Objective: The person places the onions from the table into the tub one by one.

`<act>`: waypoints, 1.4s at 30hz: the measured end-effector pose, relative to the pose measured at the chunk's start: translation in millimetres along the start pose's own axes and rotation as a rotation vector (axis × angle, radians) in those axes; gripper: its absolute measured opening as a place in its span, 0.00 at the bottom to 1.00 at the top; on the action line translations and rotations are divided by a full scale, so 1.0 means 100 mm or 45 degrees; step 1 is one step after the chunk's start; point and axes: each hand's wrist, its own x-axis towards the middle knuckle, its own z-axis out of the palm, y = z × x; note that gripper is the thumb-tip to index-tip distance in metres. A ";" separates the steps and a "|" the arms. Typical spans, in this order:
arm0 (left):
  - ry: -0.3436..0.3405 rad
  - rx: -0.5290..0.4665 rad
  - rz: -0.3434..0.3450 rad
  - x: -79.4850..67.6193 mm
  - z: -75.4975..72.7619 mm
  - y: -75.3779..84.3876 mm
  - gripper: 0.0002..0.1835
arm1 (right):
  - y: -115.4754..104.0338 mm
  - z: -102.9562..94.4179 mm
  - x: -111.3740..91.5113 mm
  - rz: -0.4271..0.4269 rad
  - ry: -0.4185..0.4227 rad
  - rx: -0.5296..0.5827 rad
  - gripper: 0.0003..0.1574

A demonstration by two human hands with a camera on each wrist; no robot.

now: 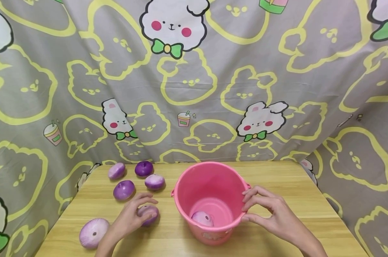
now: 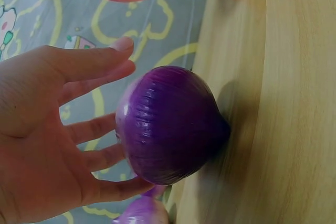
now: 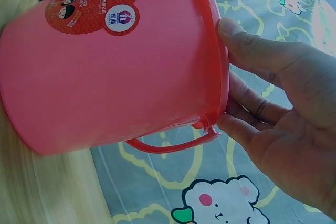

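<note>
My left hand (image 1: pixel 131 214) reaches over a purple onion (image 1: pixel 145 218) on the table, thumb and fingers spread around it. In the left wrist view the thumb stands apart from the onion (image 2: pixel 170 127), while fingertips are right at its side; its pointed end faces the wood. To the right, a pink bucket (image 1: pixel 213 235) stands upright with one pale purple onion (image 1: pixel 202 218) at its bottom. My right hand (image 1: pixel 274 210) holds the bucket's right rim, thumb nearer me and fingers farther back, as the bucket (image 3: pixel 131 77) also shows in the right wrist view.
Several more onions lie on the wooden table (image 1: pixel 178 246): a large pale one (image 1: pixel 94 233) at the front left, and a cluster behind the left hand, including a dark purple one (image 1: pixel 144 169). A patterned curtain (image 1: pixel 194 89) hangs around the table's back and sides.
</note>
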 end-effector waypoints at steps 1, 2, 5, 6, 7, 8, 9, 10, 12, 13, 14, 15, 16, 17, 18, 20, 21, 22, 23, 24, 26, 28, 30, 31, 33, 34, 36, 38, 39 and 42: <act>-0.005 0.000 0.003 0.00 0.00 -0.01 0.19 | 0.00 0.00 0.00 -0.001 0.002 -0.004 0.18; -0.009 0.000 0.003 -0.01 0.01 -0.01 0.19 | 0.00 0.00 0.00 -0.001 0.003 -0.010 0.18; -0.017 0.006 0.009 -0.01 0.01 -0.02 0.20 | -0.01 0.00 0.01 0.002 0.001 -0.007 0.18; -0.021 0.010 0.012 -0.01 0.01 -0.02 0.20 | -0.01 0.00 0.01 0.002 0.000 -0.007 0.17; -0.027 0.015 0.015 -0.02 0.01 -0.03 0.20 | -0.01 0.01 0.01 0.004 -0.001 -0.004 0.17; -0.034 0.019 0.017 -0.02 0.01 -0.03 0.21 | -0.01 0.01 0.00 0.005 -0.001 -0.005 0.17; -0.041 0.021 0.020 -0.02 0.00 -0.03 0.21 | -0.01 0.01 0.00 0.006 -0.001 -0.004 0.17; -0.049 0.024 0.022 -0.02 0.00 -0.03 0.21 | -0.01 0.01 0.00 0.006 -0.001 -0.005 0.17; -0.065 0.026 0.038 -0.03 0.00 -0.05 0.20 | -0.01 0.00 0.00 0.009 0.001 -0.004 0.17; -0.072 0.025 0.046 -0.03 0.00 -0.06 0.20 | -0.01 0.00 0.00 0.010 0.003 -0.004 0.17; -0.081 0.024 0.052 -0.03 0.00 -0.06 0.20 | -0.01 0.00 0.00 0.011 0.003 -0.002 0.18; -0.092 0.021 0.054 -0.03 -0.01 -0.07 0.20 | -0.01 0.00 0.00 0.010 0.003 -0.001 0.18; -0.102 0.021 0.058 -0.03 -0.01 -0.08 0.20 | -0.01 0.00 0.00 0.011 0.002 0.001 0.18; -0.114 0.019 0.056 -0.04 -0.01 -0.08 0.19 | -0.01 0.00 0.00 0.013 0.000 0.004 0.18; -0.126 0.014 0.051 -0.03 -0.02 -0.09 0.19 | -0.01 0.00 0.00 0.015 -0.003 0.007 0.17; -0.152 0.009 0.024 -0.03 -0.03 -0.08 0.18 | -0.01 0.00 0.00 0.015 -0.003 0.012 0.18; -0.166 0.002 0.012 -0.03 -0.04 -0.08 0.17 | 0.00 0.00 0.00 -0.001 0.003 0.009 0.19; -0.180 -0.004 0.002 -0.03 -0.05 -0.08 0.17 | 0.00 0.00 -0.01 -0.020 0.010 0.010 0.20; -0.194 -0.010 -0.017 -0.03 -0.05 -0.07 0.16 | 0.01 0.01 -0.01 -0.043 0.018 0.011 0.21; -0.209 -0.015 -0.031 -0.03 -0.06 -0.07 0.16 | 0.02 0.01 -0.01 -0.070 0.029 0.011 0.22; -0.238 -0.021 -0.056 -0.03 -0.07 -0.07 0.15 | 0.04 0.03 -0.02 -0.125 0.052 0.009 0.25; -0.263 -0.025 -0.081 -0.03 -0.08 -0.06 0.15 | 0.06 0.05 -0.03 -0.162 0.068 0.016 0.26; -0.280 -0.026 -0.089 -0.03 -0.10 -0.06 0.15 | 0.07 0.06 -0.04 -0.171 0.077 0.024 0.27; -0.288 -0.026 -0.088 -0.03 -0.10 -0.06 0.15 | 0.07 0.06 -0.05 -0.171 0.080 0.027 0.27; -0.304 -0.031 -0.090 -0.02 -0.12 -0.07 0.16 | 0.08 0.07 -0.06 -0.171 0.087 0.036 0.27; -0.312 -0.034 -0.094 -0.02 -0.12 -0.07 0.16 | 0.09 0.07 -0.06 -0.176 0.091 0.038 0.27; -0.329 -0.045 -0.108 -0.02 -0.13 -0.06 0.17 | 0.09 0.07 -0.06 -0.186 0.097 0.046 0.28; -0.343 -0.056 -0.135 -0.02 -0.14 -0.06 0.17 | 0.10 0.08 -0.06 -0.200 0.103 0.056 0.28; -0.348 -0.061 -0.147 -0.02 -0.15 -0.05 0.17 | 0.10 0.08 -0.06 -0.207 0.107 0.058 0.28; -0.354 -0.070 -0.163 -0.01 -0.16 -0.05 0.17 | 0.11 0.09 -0.06 -0.221 0.120 0.061 0.29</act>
